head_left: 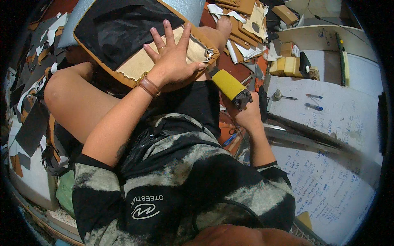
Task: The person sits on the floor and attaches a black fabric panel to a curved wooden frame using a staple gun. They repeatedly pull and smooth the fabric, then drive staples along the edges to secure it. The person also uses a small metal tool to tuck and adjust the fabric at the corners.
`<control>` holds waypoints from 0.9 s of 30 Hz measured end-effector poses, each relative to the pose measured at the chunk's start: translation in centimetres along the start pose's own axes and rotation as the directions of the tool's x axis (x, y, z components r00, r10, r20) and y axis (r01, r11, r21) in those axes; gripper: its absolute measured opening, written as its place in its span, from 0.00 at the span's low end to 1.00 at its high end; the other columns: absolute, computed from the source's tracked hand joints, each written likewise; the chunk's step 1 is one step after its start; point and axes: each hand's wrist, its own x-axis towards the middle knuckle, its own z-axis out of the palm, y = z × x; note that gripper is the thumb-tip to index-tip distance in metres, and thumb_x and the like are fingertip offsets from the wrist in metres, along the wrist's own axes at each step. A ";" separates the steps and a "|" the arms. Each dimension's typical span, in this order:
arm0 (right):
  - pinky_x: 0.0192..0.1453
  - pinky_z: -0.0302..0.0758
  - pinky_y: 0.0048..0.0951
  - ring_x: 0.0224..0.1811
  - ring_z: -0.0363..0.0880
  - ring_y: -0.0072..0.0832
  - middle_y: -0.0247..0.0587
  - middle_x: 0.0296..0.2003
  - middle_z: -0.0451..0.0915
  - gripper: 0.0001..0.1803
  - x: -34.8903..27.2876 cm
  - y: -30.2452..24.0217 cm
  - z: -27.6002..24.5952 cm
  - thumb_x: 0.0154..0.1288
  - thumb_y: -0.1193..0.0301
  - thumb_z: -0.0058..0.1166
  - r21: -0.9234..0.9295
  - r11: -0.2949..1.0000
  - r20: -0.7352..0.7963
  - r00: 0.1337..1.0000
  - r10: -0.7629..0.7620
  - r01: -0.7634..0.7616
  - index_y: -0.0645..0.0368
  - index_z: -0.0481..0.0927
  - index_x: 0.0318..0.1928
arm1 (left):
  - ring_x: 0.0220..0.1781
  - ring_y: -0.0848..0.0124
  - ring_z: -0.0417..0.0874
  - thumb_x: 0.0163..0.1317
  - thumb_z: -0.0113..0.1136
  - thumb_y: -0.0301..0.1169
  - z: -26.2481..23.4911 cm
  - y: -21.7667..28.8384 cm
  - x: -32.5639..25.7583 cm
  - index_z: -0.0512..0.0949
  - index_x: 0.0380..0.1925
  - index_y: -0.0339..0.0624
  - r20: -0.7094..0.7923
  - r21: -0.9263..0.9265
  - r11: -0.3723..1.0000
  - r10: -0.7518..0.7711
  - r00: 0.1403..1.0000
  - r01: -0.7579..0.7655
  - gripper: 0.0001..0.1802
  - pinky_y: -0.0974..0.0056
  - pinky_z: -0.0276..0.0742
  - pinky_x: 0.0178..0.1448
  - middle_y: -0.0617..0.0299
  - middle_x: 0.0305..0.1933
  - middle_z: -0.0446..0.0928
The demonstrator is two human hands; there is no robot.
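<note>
From where I stand, the person sits with bare knees apart, an upholstered panel [133, 69] lying across the lap, its unfinished side up. The left hand [175, 61] is spread wide on it, fingers fanned and laid flat over pale board and the edge of some black cloth [123, 30]; the thumb reaches toward the corner, where tan covering [212, 55] is gathered in tight folds. A ring and a brown-strapped watch [148, 85] show on that arm. The right hand [249, 112] is closed around a yellow tool [230, 86], whose nose points at the same corner.

To the right stands a white desk [283, 160] covered in handwriting, with pens [314, 106], a small metal fitting [278, 96] and yellow blocks [287, 65] on it. Brown cut pieces [244, 35] are piled beyond the person's bare foot [223, 28], and grey, white and brown scraps [32, 127] heap up on the left, above a green bag [65, 190]. A shiny bluish bulk [180, 6] sits behind the panel, cut off by the upper edge.

The right fingers are mostly hidden behind the tool, and I can't tell whether its nose touches the panel. A long dark bar [312, 133] over the desk blurs toward its far end.
</note>
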 end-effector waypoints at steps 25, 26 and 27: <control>0.44 0.86 0.44 0.39 0.91 0.47 0.50 0.38 0.90 0.14 0.8 -0.5 -1.3 0.60 0.70 0.70 0.033 0.997 0.027 0.997 -0.069 0.068 0.57 0.89 0.47 | 0.83 0.17 0.13 0.56 0.76 0.63 0.1 0.0 -0.1 0.40 0.89 0.62 -0.025 -0.023 1.000 0.009 1.000 -0.009 0.70 0.06 0.26 0.71 0.28 0.88 0.21; 0.44 0.86 0.44 0.39 0.91 0.47 0.50 0.38 0.90 0.14 0.7 -0.6 -1.2 0.61 0.70 0.70 0.030 0.997 0.015 0.997 -0.079 0.078 0.57 0.89 0.47 | 0.83 0.17 0.13 0.56 0.76 0.63 0.2 0.0 0.0 0.40 0.89 0.62 -0.024 -0.022 1.000 0.011 1.000 -0.012 0.70 0.06 0.25 0.71 0.28 0.88 0.21; 0.44 0.86 0.43 0.39 0.91 0.47 0.50 0.38 0.90 0.14 0.7 -0.7 -0.9 0.61 0.70 0.70 0.030 0.995 0.004 0.996 -0.093 0.093 0.57 0.89 0.47 | 0.83 0.17 0.13 0.56 0.76 0.63 0.1 0.0 -0.1 0.41 0.89 0.62 -0.024 -0.017 1.000 0.009 1.000 -0.009 0.70 0.06 0.25 0.71 0.29 0.88 0.21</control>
